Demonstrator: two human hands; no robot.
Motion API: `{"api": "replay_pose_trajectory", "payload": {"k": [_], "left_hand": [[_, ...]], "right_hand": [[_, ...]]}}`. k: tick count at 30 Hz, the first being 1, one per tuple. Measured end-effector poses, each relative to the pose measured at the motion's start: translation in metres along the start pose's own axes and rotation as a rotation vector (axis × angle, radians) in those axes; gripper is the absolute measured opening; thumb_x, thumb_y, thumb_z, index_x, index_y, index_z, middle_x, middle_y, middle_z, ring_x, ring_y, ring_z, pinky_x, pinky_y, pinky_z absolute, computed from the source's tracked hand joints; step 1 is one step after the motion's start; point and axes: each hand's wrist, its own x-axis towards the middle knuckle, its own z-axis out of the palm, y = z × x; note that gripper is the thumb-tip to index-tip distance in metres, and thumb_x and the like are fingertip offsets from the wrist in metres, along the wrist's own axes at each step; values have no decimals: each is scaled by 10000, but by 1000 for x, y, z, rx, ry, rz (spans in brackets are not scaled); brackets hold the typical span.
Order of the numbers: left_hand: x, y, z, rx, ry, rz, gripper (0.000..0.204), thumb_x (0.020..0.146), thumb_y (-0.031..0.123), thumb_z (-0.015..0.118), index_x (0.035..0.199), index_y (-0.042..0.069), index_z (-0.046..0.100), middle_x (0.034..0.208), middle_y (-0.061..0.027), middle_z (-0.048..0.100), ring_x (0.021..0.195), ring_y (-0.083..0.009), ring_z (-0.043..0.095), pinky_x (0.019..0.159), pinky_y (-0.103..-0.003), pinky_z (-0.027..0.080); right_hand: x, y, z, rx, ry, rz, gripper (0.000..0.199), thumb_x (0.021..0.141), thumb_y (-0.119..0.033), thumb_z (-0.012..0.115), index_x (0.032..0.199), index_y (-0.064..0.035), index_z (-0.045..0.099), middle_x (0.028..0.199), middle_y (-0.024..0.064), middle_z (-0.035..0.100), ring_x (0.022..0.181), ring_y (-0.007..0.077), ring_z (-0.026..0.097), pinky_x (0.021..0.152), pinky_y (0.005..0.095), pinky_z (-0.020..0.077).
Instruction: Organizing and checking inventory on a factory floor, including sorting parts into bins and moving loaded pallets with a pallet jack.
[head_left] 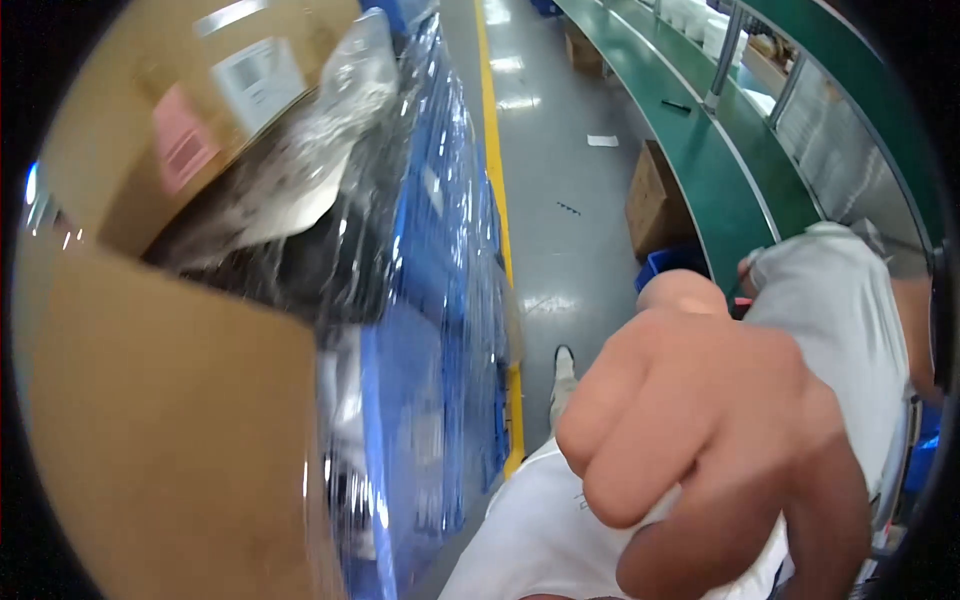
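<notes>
My right hand (715, 400) is raised close up at the lower right, its fingers curled into a fist. Nothing sticks out of the fist, and through a small gap between the fingers only white shows. It touches no other object that I can see; behind it lie my white shirt (540, 530) and a white sleeve or cloth (830, 320) beside the bench. My left hand is out of the picture. Down on the floor a shoe (564, 358) pokes out ahead of my shirt.
Left stand large cardboard boxes (170, 420) and a film-wrapped blue stack (430, 270). A yellow line (497, 190) runs along the grey floor (550, 240). To the right curves a green workbench (690, 150), with a brown carton (655, 205) and blue bin (665, 262) below.
</notes>
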Motion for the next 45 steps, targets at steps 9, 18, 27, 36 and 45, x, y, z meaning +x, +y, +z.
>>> {"api": "replay_pose_trajectory", "payload": {"k": [9,18,27,36,45], "left_hand": [[143,34,-259,44,68,43,341,833,282,429,887,6,623,801,-159,642,705,-246,631,624,-410,483],[370,233,-495,-350,442,31,345,828,287,430,877,6,626,801,-158,643,710,-251,632,631,-416,481],[497,326,-637,-676,530,-7,349,822,291,431,868,6,628,802,-157,644,714,-255,632,639,-422,480],[577,265,-767,-789,647,-226,354,816,295,432,858,6,631,803,-156,644,718,-259,632,646,-428,478],[664,330,-927,-1106,855,-581,358,810,300,434,848,6,634,803,-155,645,722,-263,632,653,-434,476]], "right_hand": [[44,24,-250,-353,-35,201,69,722,-105,667,730,-69,609,568,75,514,404,155,430,360,261,274],[19,196,-475,-955,60,560,260,721,54,504,946,-17,614,589,34,448,519,115,399,474,245,325],[-292,332,-651,-1286,245,1319,202,825,-139,497,903,25,584,854,237,589,823,376,571,697,397,459],[-491,371,-651,-1170,77,1857,242,775,-209,528,866,3,602,891,248,594,830,403,572,731,461,459],[-499,638,-1099,-1242,-888,1889,244,814,-222,492,904,-52,642,955,166,618,899,334,586,764,412,473]]}}
